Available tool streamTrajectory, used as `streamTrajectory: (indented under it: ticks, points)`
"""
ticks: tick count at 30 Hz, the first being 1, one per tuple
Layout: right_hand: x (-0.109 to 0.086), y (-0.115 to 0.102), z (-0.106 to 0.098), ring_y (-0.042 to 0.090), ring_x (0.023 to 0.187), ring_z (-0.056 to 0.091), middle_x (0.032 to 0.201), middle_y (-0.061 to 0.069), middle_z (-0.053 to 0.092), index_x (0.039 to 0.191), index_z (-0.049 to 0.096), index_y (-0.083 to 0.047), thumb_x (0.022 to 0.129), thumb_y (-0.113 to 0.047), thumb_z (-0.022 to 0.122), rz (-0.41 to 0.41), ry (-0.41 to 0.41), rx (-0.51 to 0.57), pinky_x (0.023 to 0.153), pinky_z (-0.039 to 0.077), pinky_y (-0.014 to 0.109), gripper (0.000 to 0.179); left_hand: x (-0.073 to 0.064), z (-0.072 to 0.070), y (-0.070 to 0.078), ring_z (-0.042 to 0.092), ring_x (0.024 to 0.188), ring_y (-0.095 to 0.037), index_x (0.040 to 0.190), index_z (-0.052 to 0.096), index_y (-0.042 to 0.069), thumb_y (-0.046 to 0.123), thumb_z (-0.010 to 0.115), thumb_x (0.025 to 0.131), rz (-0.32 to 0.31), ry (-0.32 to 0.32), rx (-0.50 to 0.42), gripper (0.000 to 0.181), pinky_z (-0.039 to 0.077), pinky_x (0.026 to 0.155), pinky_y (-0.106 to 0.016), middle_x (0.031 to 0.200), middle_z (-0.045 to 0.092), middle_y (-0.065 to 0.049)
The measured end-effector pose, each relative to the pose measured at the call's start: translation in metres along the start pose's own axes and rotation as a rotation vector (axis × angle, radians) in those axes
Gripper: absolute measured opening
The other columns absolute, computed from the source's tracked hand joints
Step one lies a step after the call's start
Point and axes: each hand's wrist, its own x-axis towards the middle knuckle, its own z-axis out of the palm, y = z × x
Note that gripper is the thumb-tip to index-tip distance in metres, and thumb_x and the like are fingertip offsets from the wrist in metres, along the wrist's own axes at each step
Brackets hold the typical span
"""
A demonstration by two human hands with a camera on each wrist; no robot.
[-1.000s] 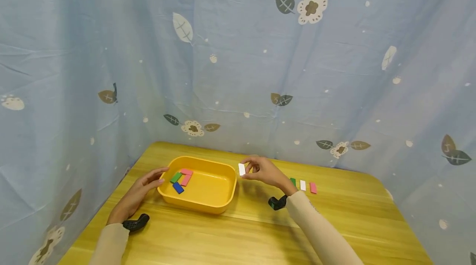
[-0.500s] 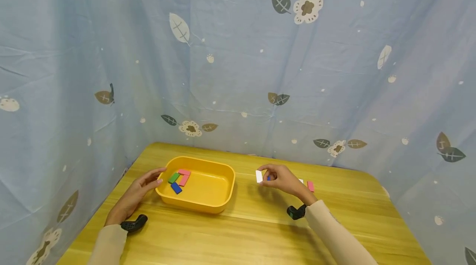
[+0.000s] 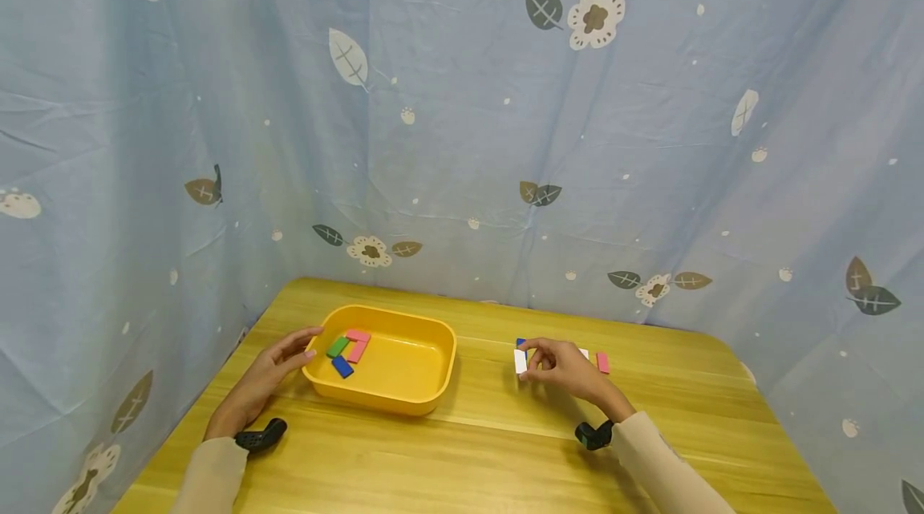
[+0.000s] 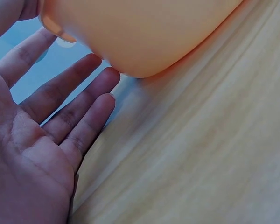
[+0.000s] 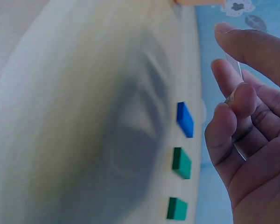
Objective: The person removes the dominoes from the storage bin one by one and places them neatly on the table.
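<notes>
My right hand (image 3: 566, 370) pinches a small white rectangular block (image 3: 520, 362) between thumb and fingers, raised over the table. In the right wrist view only a thin edge of that block shows behind the thumb. A blue block (image 5: 185, 120) and two green blocks (image 5: 181, 163) stand in a row by this hand. At the left, my left hand (image 3: 267, 374) touches the end of a yellow plastic tub (image 3: 382, 402), its fingers nearly straight along the outer wall in the left wrist view. Inside the tub lie a green block (image 3: 337, 346), a blue block (image 3: 342, 366) and two pink blocks (image 3: 357, 350).
Beyond the right hand, a pink block (image 3: 602, 362) and a partly hidden white block (image 3: 584, 354) continue the row. The wood-grain table (image 3: 404, 458) meets a blue patterned curtain (image 3: 462, 137) at the back and sides. Both wrists carry black devices (image 3: 261, 435).
My right hand has moved right and toward the near side with the white block, away from the tub toward the row. The left hand stays at the tub.
</notes>
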Motion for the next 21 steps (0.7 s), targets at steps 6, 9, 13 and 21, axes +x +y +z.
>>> streamTrajectory:
  ticks: [6, 9, 13, 21]
  points:
    - [-0.009, 0.011, 0.004, 0.008, 0.063, 0.054, 0.084, -0.006, 0.068, 0.128, 0.068, -0.012, 0.090, -0.028, 0.082, 0.022, 0.006, -0.042, 0.058, 0.046, 0.022, 0.044, 0.001, 0.000, 0.001, 0.039, 0.135, -0.003, 0.156, 0.045, 0.017, 0.035, 0.062, 0.105, -0.022, 0.003, -0.001, 0.057, 0.038, 0.098, -0.009, 0.163, 0.035, -0.011]
    - [-0.012, 0.016, 0.007, 0.008, 0.063, 0.053, 0.082, -0.006, 0.068, 0.127, 0.068, -0.011, 0.090, -0.028, 0.082, 0.044, 0.003, -0.047, 0.058, 0.045, 0.022, 0.043, 0.001, 0.000, 0.001, 0.041, 0.133, -0.001, 0.156, 0.045, 0.016, 0.034, 0.063, 0.104, -0.013, 0.005, -0.002, 0.057, 0.039, 0.098, -0.009, 0.162, 0.035, -0.012]
    - [-0.014, 0.021, 0.012, 0.008, 0.062, 0.053, 0.081, -0.003, 0.069, 0.125, 0.068, -0.006, 0.090, -0.025, 0.083, 0.062, -0.012, -0.024, 0.056, 0.044, 0.021, 0.043, 0.001, -0.001, 0.001, 0.045, 0.128, 0.002, 0.156, 0.045, 0.014, 0.032, 0.063, 0.105, 0.004, 0.005, 0.003, 0.057, 0.042, 0.098, -0.010, 0.160, 0.037, -0.013]
    - [-0.013, 0.025, 0.016, 0.008, 0.061, 0.055, 0.079, -0.007, 0.068, 0.125, 0.068, -0.008, 0.090, -0.029, 0.082, 0.071, -0.010, -0.060, 0.057, 0.048, 0.023, 0.043, 0.002, 0.001, 0.004, 0.047, 0.125, 0.001, 0.156, 0.044, 0.012, 0.031, 0.064, 0.104, 0.002, 0.004, 0.018, 0.058, 0.045, 0.096, -0.013, 0.160, 0.036, -0.016]
